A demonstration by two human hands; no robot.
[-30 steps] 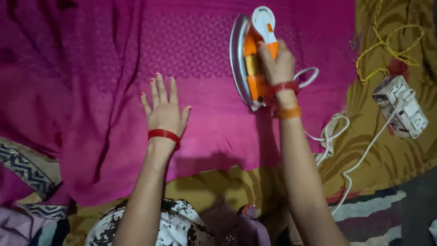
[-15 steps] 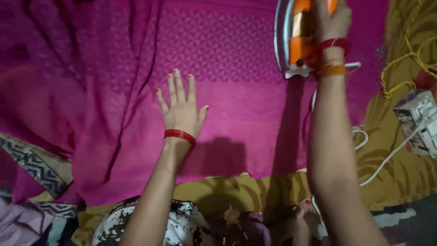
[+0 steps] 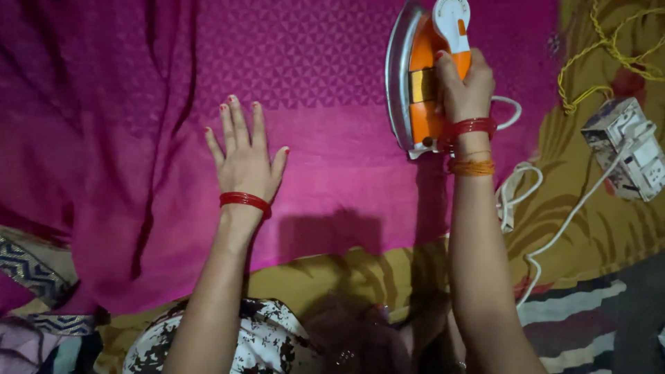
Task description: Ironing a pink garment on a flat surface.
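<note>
From the head view, the right hand (image 3: 463,82) is closed around the handle of an orange and white iron (image 3: 424,76), which is tipped on its edge on the pink cloth (image 3: 332,159), its metal plate facing toward the left hand. The left hand (image 3: 244,156) lies flat on the pink cloth with fingers spread wide, holding nothing, well apart from the iron. A white cord (image 3: 526,208) trails from behind the right wrist across a yellow patterned sheet (image 3: 589,208) to a white socket box (image 3: 627,147) off to that hand's outer side. A yellow string (image 3: 596,62) lies just beyond the box.
</note>
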